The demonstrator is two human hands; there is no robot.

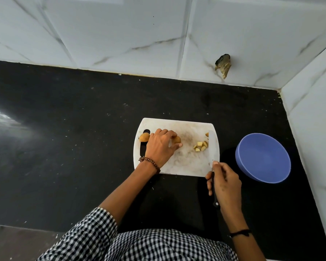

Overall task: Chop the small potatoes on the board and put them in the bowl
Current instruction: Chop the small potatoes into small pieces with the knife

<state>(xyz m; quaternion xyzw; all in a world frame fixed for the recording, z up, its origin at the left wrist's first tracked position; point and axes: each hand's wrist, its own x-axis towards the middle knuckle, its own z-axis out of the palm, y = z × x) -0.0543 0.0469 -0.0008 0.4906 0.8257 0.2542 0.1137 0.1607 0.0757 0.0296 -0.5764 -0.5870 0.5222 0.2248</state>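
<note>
Two whole potatoes: both are on the board [184, 164] — the left potato [144, 137] lies at the board's left end, partly over its handle slot, and the held potato [177, 139] lies near the board's middle.
Left hand [161, 146]: over the left half of the board, with the fingers curled down onto the held potato. The fingertips rest on its top and the thumb lies at its near side. The potato's right end pokes out past the fingertips. The left potato sits just behind the knuckles, free of the fingers.
Right hand [225, 183]: at the board's near right corner, gripping the knife [211, 146] by its black handle, with one fingertip on the base of the blade.
Knife blade: runs along the board's right edge, tip pointing away from the person. I cannot tell whether it touches the board.
Cut pieces [201, 146]: a small pale heap on the board's right part, just left of the blade — well clear of both hands' fingers.
Bowl [263, 158]: blue, on the black counter [83, 147], right of the board and apart from it.
Bead bracelet [151, 162]: on the left wrist, above the board's near left corner.
</note>
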